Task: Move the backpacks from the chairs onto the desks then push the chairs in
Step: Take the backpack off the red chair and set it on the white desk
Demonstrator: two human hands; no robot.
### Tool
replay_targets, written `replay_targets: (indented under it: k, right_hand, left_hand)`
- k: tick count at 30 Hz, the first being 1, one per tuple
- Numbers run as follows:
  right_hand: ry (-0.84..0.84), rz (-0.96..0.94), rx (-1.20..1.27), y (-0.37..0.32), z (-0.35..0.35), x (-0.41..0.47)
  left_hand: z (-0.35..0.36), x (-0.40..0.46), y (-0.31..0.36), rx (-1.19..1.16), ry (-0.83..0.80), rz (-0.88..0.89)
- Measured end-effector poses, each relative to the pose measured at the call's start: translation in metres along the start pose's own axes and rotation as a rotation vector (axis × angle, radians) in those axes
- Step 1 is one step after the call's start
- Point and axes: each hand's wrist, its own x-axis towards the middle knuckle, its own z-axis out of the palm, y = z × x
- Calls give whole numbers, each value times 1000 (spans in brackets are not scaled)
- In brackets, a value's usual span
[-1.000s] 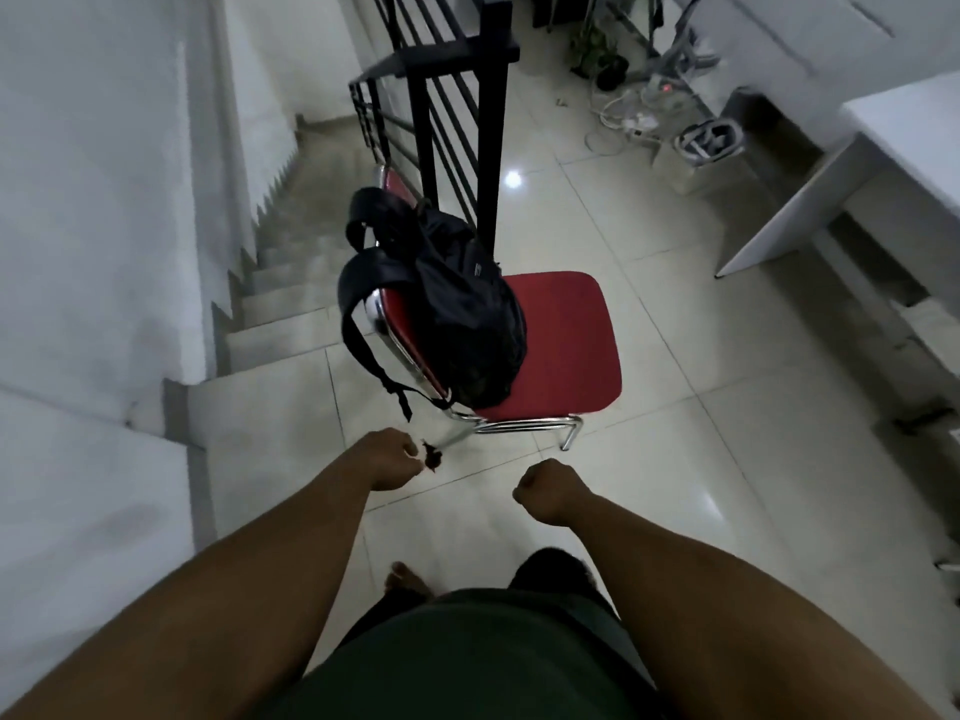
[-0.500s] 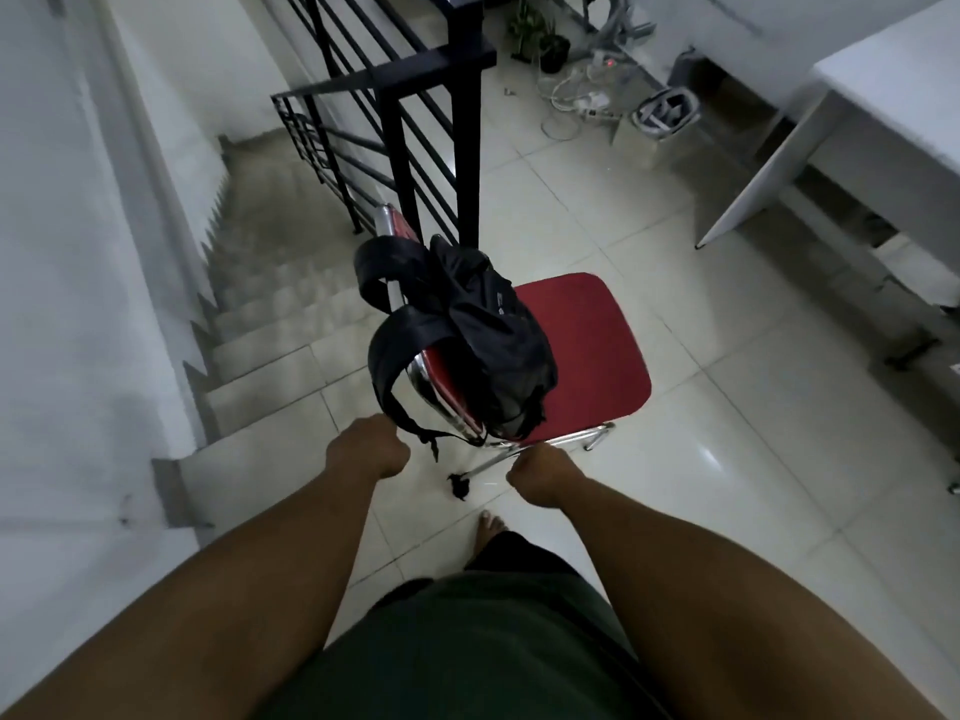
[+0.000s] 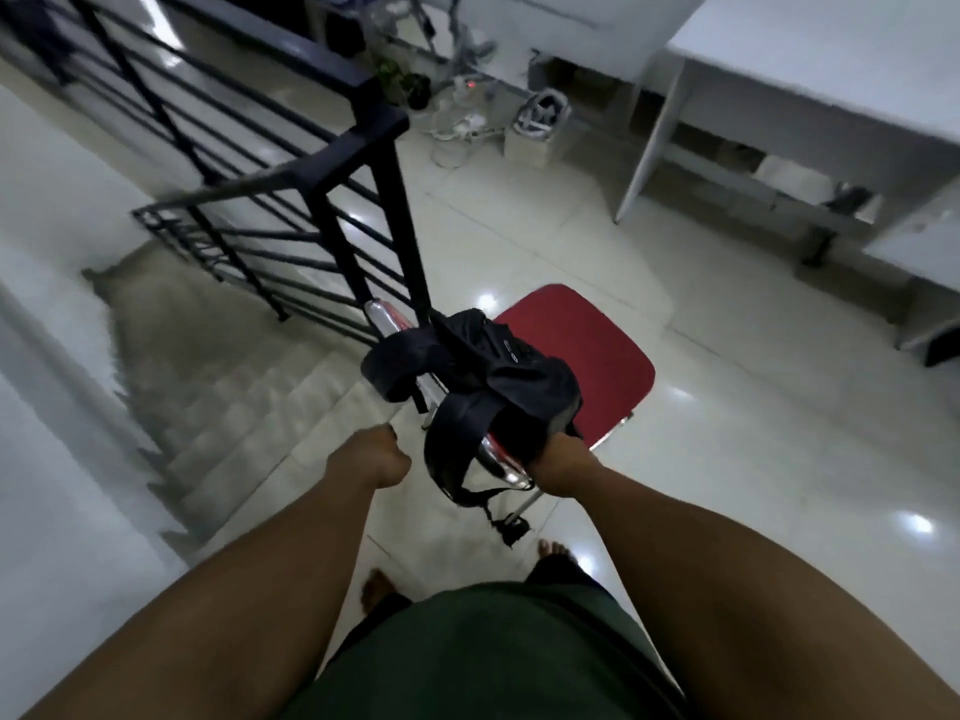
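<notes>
Black backpack: centre of frame, draped over the chrome backrest of a red-seated chair, straps hanging toward the floor. Right hand: just below the backpack, touching its lower edge at the backrest; fingers hidden, so the grip cannot be told. Left hand: left of the straps, apart from them, grip curled into an empty fist. White worktop: upper right. Black stair railing: upper left.
</notes>
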Motion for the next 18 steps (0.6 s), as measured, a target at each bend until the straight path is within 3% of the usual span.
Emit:
replay_targets:
  k: [7, 13, 18]
  right_hand:
    - [149, 212, 364, -46, 71, -39]
    - [-17, 179, 226, -69, 89, -52]
    - [6, 135, 268, -68, 61, -54]
  left_hand:
    - [-50, 3, -22, -175, 333, 177]
    - [-61, 12, -26, -138, 483, 396]
    - [-64, 10, -8, -195, 547, 415]
